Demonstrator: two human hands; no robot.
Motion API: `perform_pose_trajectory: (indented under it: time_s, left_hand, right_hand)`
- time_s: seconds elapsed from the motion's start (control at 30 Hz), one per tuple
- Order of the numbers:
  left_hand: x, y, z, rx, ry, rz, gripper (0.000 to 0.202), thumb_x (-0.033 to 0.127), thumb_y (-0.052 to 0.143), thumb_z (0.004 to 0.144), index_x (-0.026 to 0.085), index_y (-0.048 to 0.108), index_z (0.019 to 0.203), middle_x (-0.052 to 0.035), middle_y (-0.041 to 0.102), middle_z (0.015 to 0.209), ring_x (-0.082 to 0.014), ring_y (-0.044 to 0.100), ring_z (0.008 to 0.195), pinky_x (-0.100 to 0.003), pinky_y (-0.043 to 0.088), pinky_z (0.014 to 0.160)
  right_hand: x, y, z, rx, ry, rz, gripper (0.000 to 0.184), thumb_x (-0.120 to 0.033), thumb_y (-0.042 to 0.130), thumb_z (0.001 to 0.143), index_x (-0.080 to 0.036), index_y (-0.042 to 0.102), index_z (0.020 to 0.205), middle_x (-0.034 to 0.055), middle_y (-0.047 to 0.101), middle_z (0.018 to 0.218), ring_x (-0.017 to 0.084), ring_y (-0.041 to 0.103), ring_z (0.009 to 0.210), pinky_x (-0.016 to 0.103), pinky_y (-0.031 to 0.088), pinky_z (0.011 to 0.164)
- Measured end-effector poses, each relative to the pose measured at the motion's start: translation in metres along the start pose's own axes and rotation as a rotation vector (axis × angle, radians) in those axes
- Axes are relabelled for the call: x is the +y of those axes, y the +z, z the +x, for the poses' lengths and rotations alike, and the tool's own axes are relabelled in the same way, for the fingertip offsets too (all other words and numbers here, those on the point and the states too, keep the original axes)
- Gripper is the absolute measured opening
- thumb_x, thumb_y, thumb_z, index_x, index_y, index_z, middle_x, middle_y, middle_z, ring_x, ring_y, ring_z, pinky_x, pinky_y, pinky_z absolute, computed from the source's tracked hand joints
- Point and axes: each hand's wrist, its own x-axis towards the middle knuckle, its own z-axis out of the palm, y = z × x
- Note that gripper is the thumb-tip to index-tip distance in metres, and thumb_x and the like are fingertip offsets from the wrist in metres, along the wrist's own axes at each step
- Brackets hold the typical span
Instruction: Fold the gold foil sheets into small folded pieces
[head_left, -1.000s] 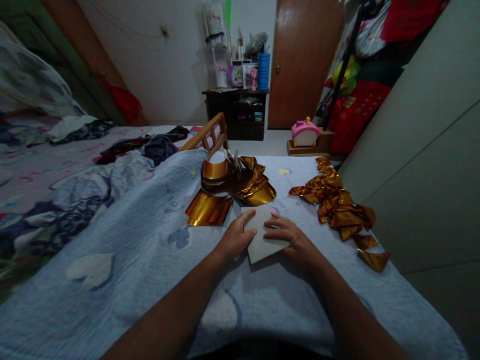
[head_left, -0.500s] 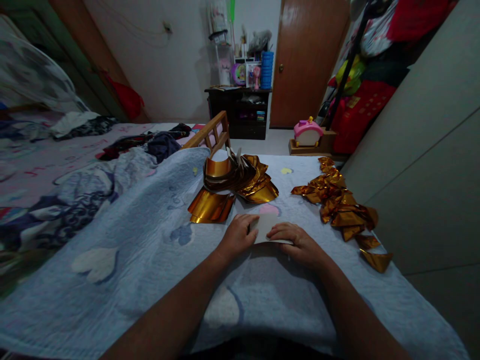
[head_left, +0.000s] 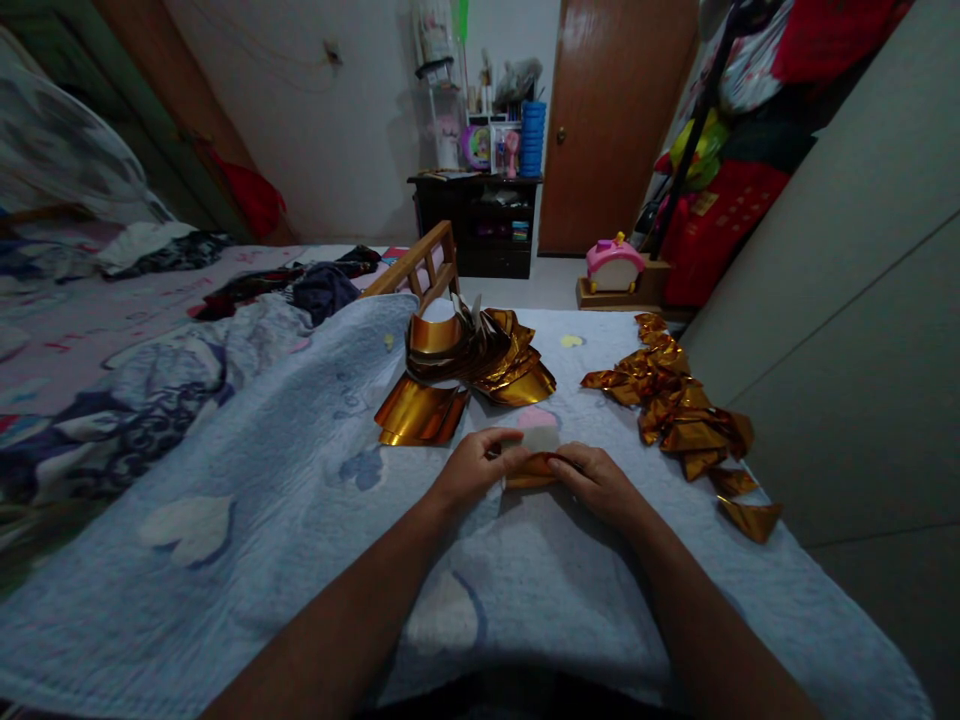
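Observation:
Both my hands rest on a pale blue quilt [head_left: 315, 500] and pinch one folded sheet of gold foil paper [head_left: 534, 462], white on its back and gold on the folded-up flap. My left hand [head_left: 472, 468] grips its left end with fingers curled. My right hand [head_left: 596, 483] holds its right end, fingers pressed on the fold. Just beyond my hands lies a flat stack of gold sheets [head_left: 420, 412], and behind it a curled heap of gold sheets [head_left: 480, 352].
A row of folded gold paper pieces [head_left: 675, 405] runs along the quilt's right side beside a grey wall panel [head_left: 840, 300]. A wooden bed rail [head_left: 420, 262], rumpled bedding [head_left: 150, 390], a dark cabinet [head_left: 480, 220], a pink toy [head_left: 613, 263] and a brown door [head_left: 607, 120] lie farther off.
The flat white sheet under my hands has been folded upward, so a gold flap now shows. Both hands have closed in toward each other on the fold.

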Motion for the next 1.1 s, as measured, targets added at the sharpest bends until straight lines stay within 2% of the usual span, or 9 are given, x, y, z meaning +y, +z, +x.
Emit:
perform_pose_trajectory:
  time_s: [0.07,0.17,0.3,0.4,0.53,0.6,0.73,0.93,1.1]
  left_hand:
    - [-0.003,0.001,0.0,0.013,-0.003,0.056,0.053,0.042,0.081,0.07,0.014,0.073,0.114,-0.0106,0.075,0.103,-0.0228,0.068,0.086,-0.032,0.052,0.077]
    - [-0.007,0.004,0.001,0.051,0.025,0.093,0.032,0.03,0.075,0.074,0.014,0.075,0.102,-0.0064,0.073,0.089,-0.0188,0.066,0.078,-0.028,0.05,0.072]
    - [-0.007,0.007,0.001,0.055,0.069,0.072,0.011,0.025,0.069,0.078,0.015,0.072,0.081,-0.0033,0.07,0.079,-0.0162,0.064,0.074,-0.026,0.048,0.071]
    - [-0.002,0.007,0.0,0.063,0.074,0.036,0.009,0.024,0.069,0.077,0.015,0.07,0.079,-0.0023,0.069,0.076,-0.0148,0.062,0.071,-0.025,0.046,0.069]
    - [0.002,0.008,-0.002,0.052,0.082,-0.02,0.009,0.024,0.069,0.078,0.015,0.068,0.079,-0.0016,0.067,0.075,-0.0141,0.062,0.072,-0.025,0.046,0.069]
    - [0.003,0.009,-0.002,0.044,0.094,-0.057,0.009,0.024,0.069,0.079,0.015,0.067,0.081,-0.0013,0.067,0.077,-0.0139,0.061,0.073,-0.025,0.047,0.07]
    - [0.003,0.01,-0.002,0.041,0.107,-0.127,0.011,0.023,0.07,0.077,0.016,0.064,0.084,-0.0003,0.066,0.079,-0.0131,0.062,0.074,-0.024,0.047,0.071]
    - [0.001,0.009,-0.004,0.037,0.035,-0.183,0.041,0.027,0.072,0.079,0.022,0.057,0.117,0.005,0.066,0.071,-0.0114,0.06,0.064,-0.022,0.044,0.062]
    - [0.005,0.009,-0.005,0.045,0.04,-0.145,0.04,0.026,0.07,0.079,0.02,0.058,0.117,0.006,0.065,0.066,-0.0105,0.058,0.061,-0.022,0.043,0.062]
  right_hand:
    - [0.002,0.003,0.002,0.009,0.029,0.009,0.024,-0.031,0.053,0.092,-0.019,0.074,0.093,0.0051,0.075,0.087,0.02,0.066,0.078,0.03,0.047,0.072]
    - [0.005,0.005,0.004,0.029,0.063,0.0,0.022,-0.032,0.053,0.091,-0.019,0.071,0.093,0.0045,0.072,0.084,0.019,0.064,0.075,0.029,0.045,0.069]
    - [0.008,0.005,0.005,0.051,0.072,-0.004,0.019,-0.035,0.054,0.089,-0.02,0.066,0.086,0.0026,0.066,0.075,0.019,0.06,0.07,0.03,0.046,0.068]
    - [0.012,0.005,0.005,0.176,0.052,0.003,0.016,-0.035,0.061,0.085,-0.02,0.064,0.087,0.0059,0.064,0.089,0.021,0.061,0.083,0.034,0.05,0.077]
    - [0.019,0.004,0.006,0.328,0.123,0.163,0.053,-0.039,0.074,0.073,-0.023,0.057,0.121,0.0113,0.059,0.122,0.025,0.061,0.103,0.038,0.053,0.085]
    - [0.021,0.003,0.006,0.267,0.178,0.312,0.06,-0.042,0.076,0.073,-0.024,0.054,0.126,0.01,0.061,0.121,0.025,0.063,0.103,0.038,0.053,0.086]
    - [0.019,0.0,0.004,0.103,0.249,0.506,0.043,-0.045,0.078,0.074,-0.021,0.062,0.106,0.0027,0.068,0.092,0.021,0.065,0.083,0.034,0.052,0.075]
    - [0.012,0.0,0.003,0.139,0.31,0.713,0.044,-0.044,0.086,0.067,-0.022,0.06,0.094,-0.0006,0.07,0.083,0.019,0.066,0.074,0.032,0.051,0.07]
    - [0.005,-0.001,0.003,0.149,0.342,0.799,0.054,-0.039,0.088,0.066,-0.024,0.06,0.109,0.0013,0.074,0.089,0.02,0.069,0.077,0.034,0.052,0.074]
